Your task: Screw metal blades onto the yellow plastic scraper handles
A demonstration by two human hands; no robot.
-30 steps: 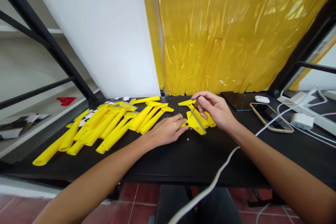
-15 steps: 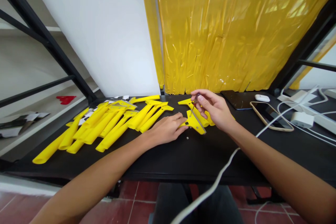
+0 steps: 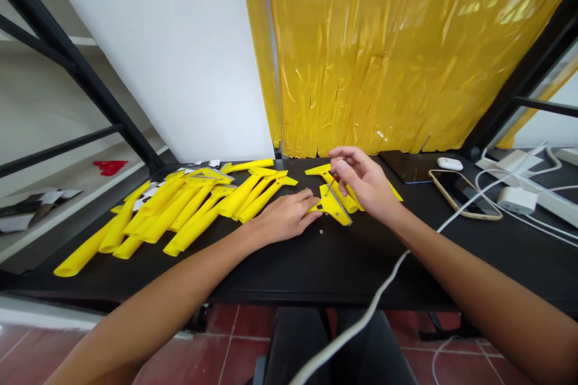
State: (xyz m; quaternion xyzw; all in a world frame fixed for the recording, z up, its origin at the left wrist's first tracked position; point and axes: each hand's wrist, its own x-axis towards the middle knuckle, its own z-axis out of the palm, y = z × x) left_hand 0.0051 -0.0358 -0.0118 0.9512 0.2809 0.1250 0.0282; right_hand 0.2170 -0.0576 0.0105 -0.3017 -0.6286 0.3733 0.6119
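Observation:
My left hand [image 3: 289, 215] is closed around the handle of a yellow scraper [image 3: 335, 207], holding it flat on the black table. The wide head with a grey blade edge points right. Above it my right hand [image 3: 360, 179] pinches a small screwdriver [image 3: 331, 185], its thin shaft slanting down to the scraper's head. The screwdriver's handle is mostly hidden by my fingers. A tiny nut or washer [image 3: 321, 231] lies just in front of the scraper. More yellow scrapers [image 3: 318, 169] lie behind and partly under my right hand.
On the left lies a pile of yellow scrapers [image 3: 156, 216]. To the right are a phone [image 3: 465, 194], a white earphone case [image 3: 450, 163], a dark tablet-like slab [image 3: 403, 166] and a charger [image 3: 517, 200]. A white cable [image 3: 383, 298] crosses the table's front edge. Yellow plastic strips [image 3: 361, 60] hang behind.
The view has shifted slightly. My left hand still holds the scraper, and the fingers of my right hand have turned a little on the screwdriver, whose tip stays at the scraper's head.

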